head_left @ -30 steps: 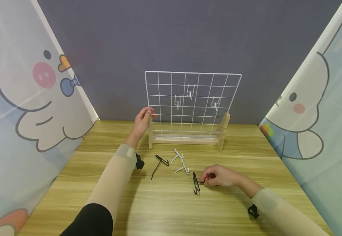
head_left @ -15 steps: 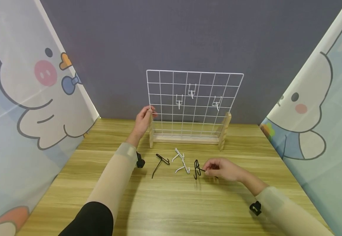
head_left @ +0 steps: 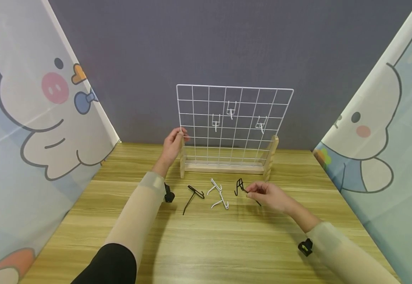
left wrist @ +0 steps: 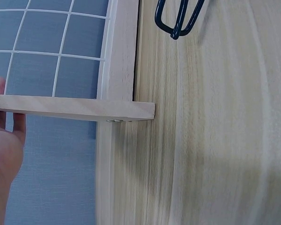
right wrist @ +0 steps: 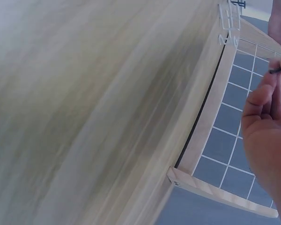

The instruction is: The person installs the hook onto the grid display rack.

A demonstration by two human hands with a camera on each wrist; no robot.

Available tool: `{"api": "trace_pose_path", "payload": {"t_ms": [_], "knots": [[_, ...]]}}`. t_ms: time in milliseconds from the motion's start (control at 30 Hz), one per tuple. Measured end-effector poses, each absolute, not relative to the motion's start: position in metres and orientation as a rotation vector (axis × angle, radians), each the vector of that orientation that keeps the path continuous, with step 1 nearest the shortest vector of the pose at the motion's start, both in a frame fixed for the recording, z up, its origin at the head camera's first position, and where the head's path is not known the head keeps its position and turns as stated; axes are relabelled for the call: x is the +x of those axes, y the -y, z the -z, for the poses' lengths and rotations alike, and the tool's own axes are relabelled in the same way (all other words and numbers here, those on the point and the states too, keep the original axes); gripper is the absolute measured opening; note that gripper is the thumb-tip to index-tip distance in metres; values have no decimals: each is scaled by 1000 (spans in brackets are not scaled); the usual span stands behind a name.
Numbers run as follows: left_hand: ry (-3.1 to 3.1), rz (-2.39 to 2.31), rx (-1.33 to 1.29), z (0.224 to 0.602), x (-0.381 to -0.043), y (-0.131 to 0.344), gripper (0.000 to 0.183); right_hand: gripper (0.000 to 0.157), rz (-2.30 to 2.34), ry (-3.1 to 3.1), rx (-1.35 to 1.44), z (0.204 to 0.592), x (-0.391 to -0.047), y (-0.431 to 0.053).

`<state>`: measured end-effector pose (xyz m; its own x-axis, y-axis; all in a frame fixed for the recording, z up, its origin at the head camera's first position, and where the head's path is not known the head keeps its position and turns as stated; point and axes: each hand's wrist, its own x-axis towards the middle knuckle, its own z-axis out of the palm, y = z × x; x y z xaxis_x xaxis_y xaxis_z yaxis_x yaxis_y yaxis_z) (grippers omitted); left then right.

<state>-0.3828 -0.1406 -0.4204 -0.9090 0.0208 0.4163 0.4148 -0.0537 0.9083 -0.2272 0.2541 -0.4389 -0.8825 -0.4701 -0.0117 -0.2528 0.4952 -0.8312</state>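
Note:
A white wire grid rack (head_left: 235, 86) stands upright in a wooden base (head_left: 223, 169). My left hand (head_left: 172, 146) grips its left wooden side post (left wrist: 75, 106), thumb in front and fingers reaching behind. Three white hooks hang on the grid: a top one (head_left: 231, 111), a left one (head_left: 216, 124) and a right one (head_left: 261, 126). My right hand (head_left: 272, 197) pinches a black hook (head_left: 240, 184) by its long prong, above the table in front of the rack's right side. Only a small dark end of it shows beside the right hand (right wrist: 271, 136) in the right wrist view.
Before the rack, another black hook (head_left: 196, 192) lies on the wooden table (head_left: 206, 248), left of two white hooks (head_left: 221, 202) lying end to end. A dark grey panel (head_left: 138, 59) rises behind the rack. Cartoon-printed sheets (head_left: 21, 110) flank both sides.
My right hand has lifted the black hook and moved it away from me, toward the rack, its frame tilting upward. My left hand keeps its grip on the post.

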Motion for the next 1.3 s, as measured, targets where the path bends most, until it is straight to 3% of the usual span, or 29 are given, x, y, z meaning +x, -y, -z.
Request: {"api": "trace_pose_path", "payload": {"t_ms": [267, 567, 833, 1067, 1300], "knots": [[1951, 2039, -475, 421, -383, 141, 38, 31, 1498, -2582, -508, 436, -238, -247], [1978, 1993, -463, 421, -382, 140, 35, 23, 1681, -2586, -559, 433, -245, -240], [1980, 2016, -464, 418, -380, 139, 39, 29, 1683, -2614, -505, 427, -255, -235], [1972, 2014, -469, 420, -381, 141, 30, 34, 1699, -2624, -477, 420, -263, -226], [1981, 2000, -465, 421, -383, 141, 38, 33, 1786, -2569, -464, 417, -274, -215]]}}
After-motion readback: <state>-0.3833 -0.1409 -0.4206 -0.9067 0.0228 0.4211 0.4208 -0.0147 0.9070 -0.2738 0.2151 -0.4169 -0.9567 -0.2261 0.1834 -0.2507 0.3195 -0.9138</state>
